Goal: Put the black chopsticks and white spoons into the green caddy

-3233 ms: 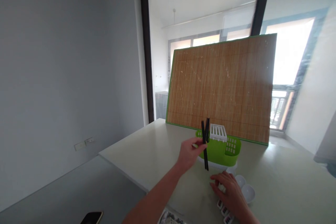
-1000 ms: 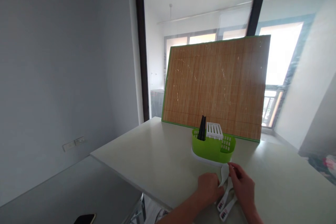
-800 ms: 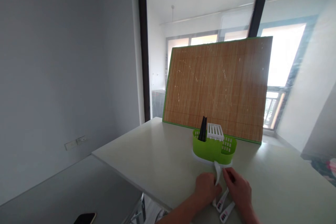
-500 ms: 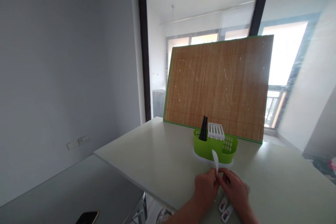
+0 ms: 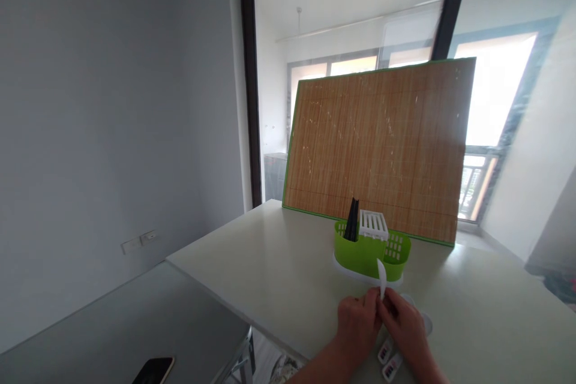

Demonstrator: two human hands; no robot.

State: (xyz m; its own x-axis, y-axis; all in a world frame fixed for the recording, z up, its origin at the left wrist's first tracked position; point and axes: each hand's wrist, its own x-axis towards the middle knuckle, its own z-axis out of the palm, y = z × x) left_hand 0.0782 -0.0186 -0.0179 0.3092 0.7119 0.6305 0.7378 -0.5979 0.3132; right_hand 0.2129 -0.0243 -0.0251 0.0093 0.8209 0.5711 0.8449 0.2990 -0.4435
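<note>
In the head view a white spoon (image 5: 381,274) stands nearly upright, its curved end pointing up, seen from the side. My left hand (image 5: 359,318) and my right hand (image 5: 404,319) are both closed on its lower part, fingertips meeting. Under and beside my right hand lie two more white spoons (image 5: 392,367) with printed labels on their handles; the hand hides their middles. Just beyond my hands is a green plastic cutlery holder (image 5: 360,257) on a white base. Black chopsticks (image 5: 351,220) stand in its left compartment, and a white slotted piece (image 5: 373,225) tops its middle.
Behind the holder, a bamboo mat board (image 5: 378,150) with green edging leans against the glass. Everything stands on a white table (image 5: 270,270). A lower grey table (image 5: 112,324) adjoins at left, with a phone (image 5: 155,369) on it.
Both hands and the spoon between them have shifted slightly to the right relative to the holder. The view itself has moved a little. The spoons on the table look unmoved.
</note>
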